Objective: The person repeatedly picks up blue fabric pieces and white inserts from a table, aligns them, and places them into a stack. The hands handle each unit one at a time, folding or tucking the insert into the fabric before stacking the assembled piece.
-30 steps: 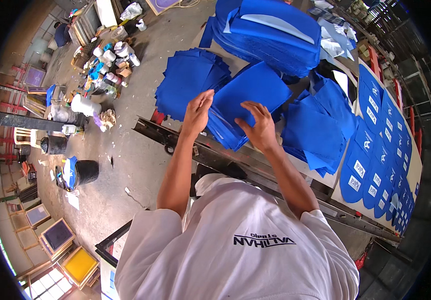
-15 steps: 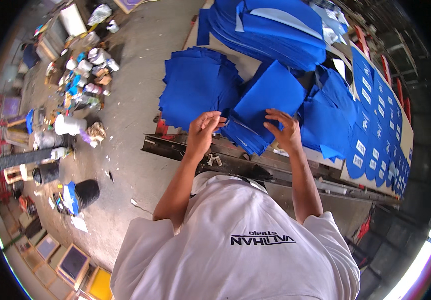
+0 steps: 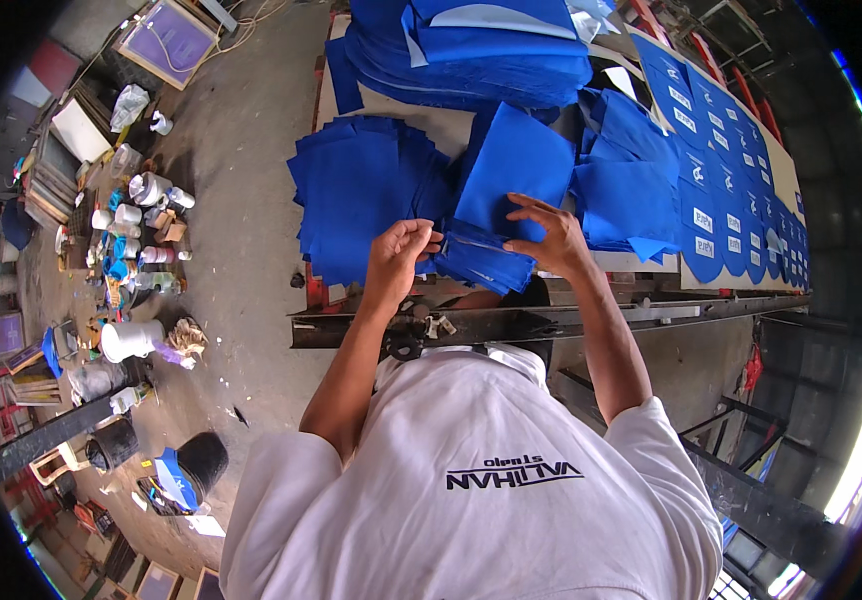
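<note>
A middle stack of blue fabric pieces [image 3: 513, 165] lies in front of me, its near end a bundle of layered edges [image 3: 481, 262]. At that bundle's left side is my left hand [image 3: 399, 255], fingers curled in a pinch; whatever they grip is too small to make out. My right hand [image 3: 551, 238] rests at the bundle's right side, thumb and fingers apart, fingertips touching the blue fabric. A wider fanned stack of blue pieces [image 3: 356, 190] sits to the left, and a looser blue pile [image 3: 626, 200] to the right.
Behind the stacks rises a tall pile of blue fabric [image 3: 471, 65]. Printed blue panels [image 3: 721, 170] cover a board at the right. A dark metal rail [image 3: 631, 318] runs along the table's near side. On the floor at left stand a white bucket [image 3: 131, 340] and several containers.
My view has shifted, so the table appears turned. My right thumb has come in against the near end of the middle stack. The left fingers have curled closer together.
</note>
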### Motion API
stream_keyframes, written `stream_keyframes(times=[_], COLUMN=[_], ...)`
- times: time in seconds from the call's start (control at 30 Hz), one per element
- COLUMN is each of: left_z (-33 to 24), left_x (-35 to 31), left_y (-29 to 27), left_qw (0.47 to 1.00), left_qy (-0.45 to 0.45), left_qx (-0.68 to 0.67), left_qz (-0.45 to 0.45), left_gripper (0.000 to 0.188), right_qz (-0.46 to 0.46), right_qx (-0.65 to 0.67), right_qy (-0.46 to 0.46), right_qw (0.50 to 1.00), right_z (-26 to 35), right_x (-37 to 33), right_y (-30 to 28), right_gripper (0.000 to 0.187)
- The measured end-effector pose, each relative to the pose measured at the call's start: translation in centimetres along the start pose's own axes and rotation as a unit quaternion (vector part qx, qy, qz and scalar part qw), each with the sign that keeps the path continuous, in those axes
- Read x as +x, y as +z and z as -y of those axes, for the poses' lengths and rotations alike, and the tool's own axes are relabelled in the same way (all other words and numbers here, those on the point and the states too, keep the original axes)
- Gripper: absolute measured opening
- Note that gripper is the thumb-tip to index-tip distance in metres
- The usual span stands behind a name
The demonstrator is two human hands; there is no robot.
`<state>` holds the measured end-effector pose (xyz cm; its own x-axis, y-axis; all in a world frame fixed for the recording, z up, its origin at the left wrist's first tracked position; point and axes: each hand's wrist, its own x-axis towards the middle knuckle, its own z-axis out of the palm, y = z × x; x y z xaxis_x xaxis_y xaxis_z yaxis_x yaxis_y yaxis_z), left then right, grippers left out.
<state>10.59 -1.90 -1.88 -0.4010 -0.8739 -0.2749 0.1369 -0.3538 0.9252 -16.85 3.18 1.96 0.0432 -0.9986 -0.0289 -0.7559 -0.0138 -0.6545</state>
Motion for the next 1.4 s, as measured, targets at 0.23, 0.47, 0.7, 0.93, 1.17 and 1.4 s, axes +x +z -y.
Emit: stream_keyframes(times=[0.23, 0.47, 0.7, 0.93, 1.17, 1.4], left_z=[0.4, 1.0, 0.4, -0.9, 1.4, 0.5], left_x=[0.4, 1.7, 2.4, 6.4, 7.9, 4.0], left_y=[-0.2, -0.2, 1.5, 6.0, 7.9, 8.5], left_qw=[0.998, 0.997, 0.969, 0.917, 0.938, 0.985], left_qy=[-0.052, -0.077, -0.140, -0.238, -0.232, -0.023], left_qx=[-0.015, -0.027, -0.189, -0.299, -0.213, -0.118], left_qz=[0.021, 0.016, 0.071, 0.112, 0.146, 0.123], left_gripper=[0.029, 0.030, 0.043, 0.082, 0.050, 0.033], right_qz=[-0.009, -0.070, -0.106, -0.119, 0.017, -0.221], right_qx=[0.005, 0.081, 0.213, 0.333, 0.386, 0.084], right_qy=[-0.071, -0.017, 0.055, 0.096, 0.116, 0.064], right_qw=[0.997, 0.994, 0.970, 0.931, 0.915, 0.969], right_z=[-1.8, -0.5, 0.2, -1.1, -1.4, 4.8], right_x=[-0.5, -0.6, -1.7, -1.5, -3.3, -0.9], right_y=[0.5, 0.4, -1.2, -3.0, -1.6, 0.5], right_gripper=[0.024, 0.015, 0.008, 0.010, 0.017, 0.038])
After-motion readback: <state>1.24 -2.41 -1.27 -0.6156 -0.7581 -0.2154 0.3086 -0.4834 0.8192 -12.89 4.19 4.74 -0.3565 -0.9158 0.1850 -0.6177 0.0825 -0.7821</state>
